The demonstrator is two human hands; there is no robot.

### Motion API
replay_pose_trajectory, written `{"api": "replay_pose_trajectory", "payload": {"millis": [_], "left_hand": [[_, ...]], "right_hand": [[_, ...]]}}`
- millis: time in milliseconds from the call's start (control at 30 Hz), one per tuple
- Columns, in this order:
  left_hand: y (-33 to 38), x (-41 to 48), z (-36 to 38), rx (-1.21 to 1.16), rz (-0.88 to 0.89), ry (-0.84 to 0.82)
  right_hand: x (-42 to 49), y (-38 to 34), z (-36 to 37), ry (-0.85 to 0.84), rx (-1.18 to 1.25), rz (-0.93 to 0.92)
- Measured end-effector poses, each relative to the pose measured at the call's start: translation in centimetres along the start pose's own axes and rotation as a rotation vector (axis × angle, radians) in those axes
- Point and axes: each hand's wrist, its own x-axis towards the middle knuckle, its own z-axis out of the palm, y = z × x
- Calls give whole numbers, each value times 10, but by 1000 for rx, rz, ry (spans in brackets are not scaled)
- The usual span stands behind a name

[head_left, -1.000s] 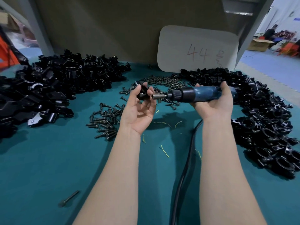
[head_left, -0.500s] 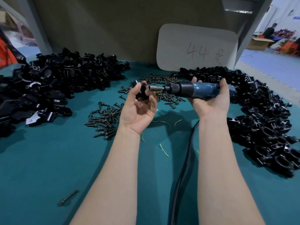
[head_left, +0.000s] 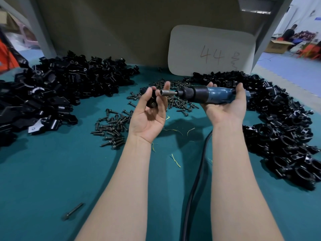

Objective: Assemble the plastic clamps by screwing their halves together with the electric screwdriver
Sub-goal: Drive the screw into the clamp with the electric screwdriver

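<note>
My left hand is raised palm up over the green table and pinches a small black plastic clamp between thumb and fingers. My right hand grips the blue electric screwdriver, held level and pointing left. Its metal bit holder ends just beside the clamp, between my left thumb and fingertips. Whether the bit touches the clamp I cannot tell. Loose dark screws lie scattered on the table under and behind my hands.
A big heap of black clamp parts fills the left side, another heap the right. The screwdriver's black cable runs toward me between my forearms. A single long screw lies near left. A white card leans on the back wall.
The screwdriver's tip rose slightly and now sits higher against the clamp. My left fingers have opened a little around the clamp. Both hands stay at the same spot.
</note>
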Motion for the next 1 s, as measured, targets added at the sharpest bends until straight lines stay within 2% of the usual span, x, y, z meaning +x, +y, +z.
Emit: {"api": "replay_pose_trajectory", "payload": {"millis": [100,167,233,333,367,433,500,600,767,1000], "left_hand": [[2,0,-4,-83,-74,-82],[2,0,-5,-30,-71,-106],[1,2,-4,78,4,-50],[0,8,-5,239,159,240],[0,11,-7,376,230,375],[-4,17,-15,815,388,637],[-7,19,-24,1202,509,782],[-8,19,-28,1519,552,821],[-9,17,-28,1772,525,867],[-7,17,-27,1874,483,932]], "right_hand": [[1,-1,-1,3,18,-3],[0,-1,0,2,23,-4],[-1,-1,1,-5,31,-2],[-3,-1,2,-8,24,-11],[-3,-1,2,-3,16,-22],[-2,2,4,26,-9,-59],[-2,6,5,77,-20,-118],[-5,15,6,152,-67,-209],[-7,21,3,239,-155,-278],[-6,24,1,244,-249,-325]]}}
